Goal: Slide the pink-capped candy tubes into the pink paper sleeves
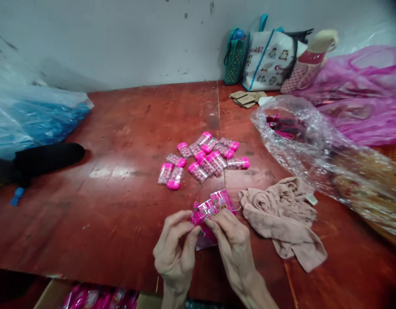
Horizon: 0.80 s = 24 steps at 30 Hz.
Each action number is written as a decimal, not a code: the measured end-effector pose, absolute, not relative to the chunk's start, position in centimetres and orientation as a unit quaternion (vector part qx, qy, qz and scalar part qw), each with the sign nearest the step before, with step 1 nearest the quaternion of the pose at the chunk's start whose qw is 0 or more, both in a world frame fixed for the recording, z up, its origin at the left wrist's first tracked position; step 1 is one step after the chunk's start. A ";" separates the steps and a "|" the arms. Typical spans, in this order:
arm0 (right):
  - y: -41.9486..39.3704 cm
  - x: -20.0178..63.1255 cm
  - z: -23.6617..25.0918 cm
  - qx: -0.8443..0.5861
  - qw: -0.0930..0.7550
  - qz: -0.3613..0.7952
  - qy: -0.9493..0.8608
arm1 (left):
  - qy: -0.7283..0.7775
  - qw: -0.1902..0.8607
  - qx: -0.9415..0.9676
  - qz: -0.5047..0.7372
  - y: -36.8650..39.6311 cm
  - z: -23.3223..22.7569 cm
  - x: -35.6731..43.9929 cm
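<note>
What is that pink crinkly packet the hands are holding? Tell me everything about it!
The pink packet looks like shiny printed plastic film, bright pink with small picture marks too blurred to read. It is held just above the red-brown table, tilted, its upper end pointing away. The left hand and right hand both pinch its near end with their fingertips, which cover part of it.

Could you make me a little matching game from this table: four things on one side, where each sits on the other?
Things:
1. pink printed plastic packets
2. clear pink-capped candy tubes
3. crumpled beige cloth
4. blue plastic bag

Places:
A. far left of the table
B. pinched between left hand and right hand
C. clustered mid-table
D. right of the hands

Pairs: 1-B, 2-C, 3-D, 4-A
</note>
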State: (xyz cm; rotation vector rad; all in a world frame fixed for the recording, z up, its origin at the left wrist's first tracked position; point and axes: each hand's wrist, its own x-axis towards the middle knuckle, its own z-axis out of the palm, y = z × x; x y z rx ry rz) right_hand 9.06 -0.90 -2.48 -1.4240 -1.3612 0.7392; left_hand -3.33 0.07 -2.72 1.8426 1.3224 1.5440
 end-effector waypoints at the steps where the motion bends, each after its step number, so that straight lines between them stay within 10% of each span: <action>1: -0.9 9.0 -2.6 -0.585 0.485 0.283 -0.586 | 0.458 0.195 0.687 0.530 0.3 -2.4 -3.5; 10: -0.1 10.3 -1.5 -0.557 0.389 0.288 -0.675 | 0.475 0.320 0.686 0.450 1.6 -1.0 -5.1; 24: 22.3 10.9 -3.1 -0.649 0.243 0.049 -0.720 | 0.505 0.317 0.645 0.479 19.2 -3.3 -5.7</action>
